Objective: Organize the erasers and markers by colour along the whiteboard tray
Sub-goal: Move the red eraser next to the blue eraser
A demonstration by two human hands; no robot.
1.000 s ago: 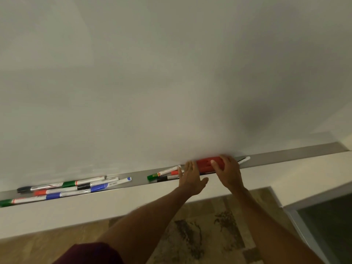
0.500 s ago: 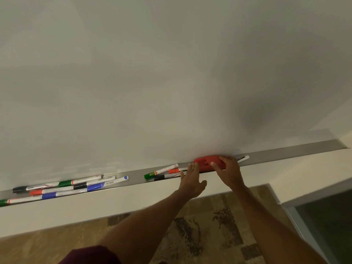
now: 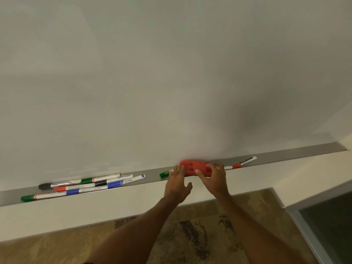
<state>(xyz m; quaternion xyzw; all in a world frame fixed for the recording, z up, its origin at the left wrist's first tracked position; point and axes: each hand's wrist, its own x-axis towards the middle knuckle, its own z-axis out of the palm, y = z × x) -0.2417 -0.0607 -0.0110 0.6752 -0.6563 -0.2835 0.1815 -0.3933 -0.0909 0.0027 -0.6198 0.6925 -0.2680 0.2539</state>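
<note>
A red eraser point(image 3: 192, 167) lies on the grey whiteboard tray point(image 3: 285, 155) near its middle. My right hand point(image 3: 214, 179) grips the eraser's right half from the front. Beside it, my left hand point(image 3: 177, 184) rests with flat fingers against the eraser's left end and covers most of a green-capped marker point(image 3: 163, 174). A marker with a red band point(image 3: 242, 163) sticks out to the right of my right hand. Several green, black, red and blue markers point(image 3: 85, 185) lie bunched at the tray's left.
The whiteboard point(image 3: 152, 82) fills the view above the tray. A pale ledge point(image 3: 95, 210) runs under the tray. Patterned brown floor point(image 3: 190, 235) lies below. A grey door frame point(image 3: 308, 231) stands at the lower right.
The red eraser has slid left along the tray with my right hand. It now covers the markers near my left hand, and a red-banded marker shows to its right.
</note>
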